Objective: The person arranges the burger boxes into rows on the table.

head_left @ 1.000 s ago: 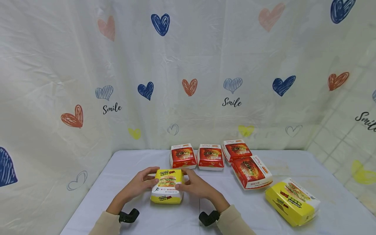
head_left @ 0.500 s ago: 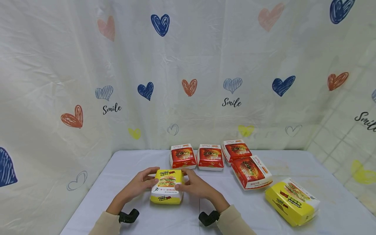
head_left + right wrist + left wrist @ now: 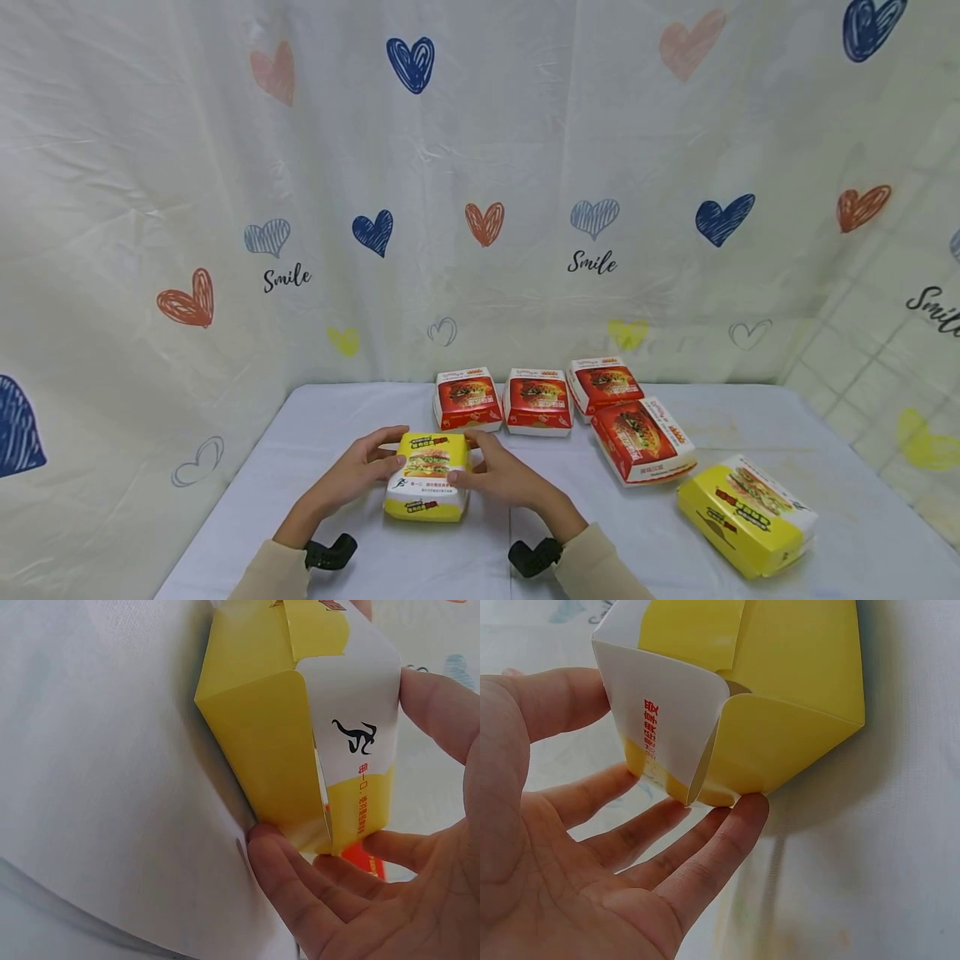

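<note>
A yellow and white burger box with a printed burger on its lid sits on the white-covered table in front of the person. From the left, the left hand holds it, thumb at the lid's edge and fingers along the far corner. Opposite, the right hand grips the other side in the same way. In the left wrist view the closed flaps of the burger box show a small gap at the seam. The right wrist view shows the burger box close to the tablecloth, fingertips against its side wall.
Behind the hands stand a red burger box and another red burger box. Further right, one red burger box touches a turned red burger box. A second yellow burger box lies at the right. A heart-printed curtain hangs behind.
</note>
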`<state>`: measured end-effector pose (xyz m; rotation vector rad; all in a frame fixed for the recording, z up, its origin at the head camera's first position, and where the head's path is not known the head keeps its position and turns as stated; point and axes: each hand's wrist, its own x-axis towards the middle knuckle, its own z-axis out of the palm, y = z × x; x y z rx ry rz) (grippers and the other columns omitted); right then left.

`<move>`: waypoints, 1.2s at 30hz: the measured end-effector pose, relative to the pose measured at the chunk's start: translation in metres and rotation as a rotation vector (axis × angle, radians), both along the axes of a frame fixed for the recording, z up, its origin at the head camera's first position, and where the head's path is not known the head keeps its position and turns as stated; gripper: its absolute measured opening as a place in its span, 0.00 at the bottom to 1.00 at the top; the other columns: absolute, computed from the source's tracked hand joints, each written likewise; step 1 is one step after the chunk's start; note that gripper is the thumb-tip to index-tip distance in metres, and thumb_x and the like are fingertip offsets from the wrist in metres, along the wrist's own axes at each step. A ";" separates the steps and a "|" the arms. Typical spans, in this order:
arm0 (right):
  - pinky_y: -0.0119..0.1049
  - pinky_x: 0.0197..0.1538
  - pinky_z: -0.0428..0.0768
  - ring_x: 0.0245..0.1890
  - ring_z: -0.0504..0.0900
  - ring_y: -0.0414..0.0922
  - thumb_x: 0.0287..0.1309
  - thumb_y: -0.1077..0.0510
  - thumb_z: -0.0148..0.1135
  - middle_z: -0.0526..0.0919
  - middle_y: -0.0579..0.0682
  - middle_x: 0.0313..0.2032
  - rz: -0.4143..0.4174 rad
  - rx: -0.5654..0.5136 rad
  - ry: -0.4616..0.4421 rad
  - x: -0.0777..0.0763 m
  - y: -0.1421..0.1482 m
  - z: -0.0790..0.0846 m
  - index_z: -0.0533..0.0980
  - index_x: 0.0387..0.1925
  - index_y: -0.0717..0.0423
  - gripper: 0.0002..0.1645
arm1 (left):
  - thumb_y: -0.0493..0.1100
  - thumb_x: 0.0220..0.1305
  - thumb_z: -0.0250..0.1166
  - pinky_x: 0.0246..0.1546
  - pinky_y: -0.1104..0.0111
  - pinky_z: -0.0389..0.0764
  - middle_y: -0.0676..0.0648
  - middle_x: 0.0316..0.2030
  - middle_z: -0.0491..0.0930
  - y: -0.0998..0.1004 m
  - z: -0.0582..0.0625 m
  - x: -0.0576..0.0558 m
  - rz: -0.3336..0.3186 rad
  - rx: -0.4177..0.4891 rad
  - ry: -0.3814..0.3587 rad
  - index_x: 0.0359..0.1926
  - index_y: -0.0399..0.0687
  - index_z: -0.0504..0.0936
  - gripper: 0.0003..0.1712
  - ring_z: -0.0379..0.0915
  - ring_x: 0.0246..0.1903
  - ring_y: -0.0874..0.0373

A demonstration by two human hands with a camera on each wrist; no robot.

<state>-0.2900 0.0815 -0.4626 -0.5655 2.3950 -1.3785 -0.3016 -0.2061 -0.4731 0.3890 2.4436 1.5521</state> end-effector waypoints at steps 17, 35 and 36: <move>0.53 0.59 0.82 0.59 0.78 0.53 0.62 0.37 0.68 0.61 0.57 0.73 0.012 0.016 0.000 0.000 0.001 0.001 0.53 0.78 0.49 0.53 | 0.50 0.73 0.63 0.55 0.58 0.83 0.37 0.74 0.64 0.001 0.000 0.001 -0.002 0.013 0.006 0.76 0.47 0.64 0.36 0.71 0.65 0.44; 0.55 0.55 0.83 0.61 0.78 0.57 0.66 0.39 0.65 0.68 0.59 0.70 -0.052 0.040 0.031 -0.003 0.014 0.010 0.58 0.76 0.50 0.46 | 0.50 0.72 0.64 0.52 0.59 0.84 0.42 0.70 0.71 0.002 0.003 -0.001 0.101 -0.018 0.063 0.71 0.57 0.71 0.29 0.72 0.65 0.45; 0.55 0.55 0.83 0.61 0.78 0.57 0.66 0.40 0.65 0.68 0.59 0.70 -0.054 0.037 0.038 -0.003 0.015 0.011 0.60 0.75 0.50 0.44 | 0.49 0.73 0.64 0.53 0.59 0.84 0.41 0.70 0.71 0.002 0.004 0.000 0.112 -0.028 0.081 0.70 0.57 0.71 0.28 0.72 0.65 0.45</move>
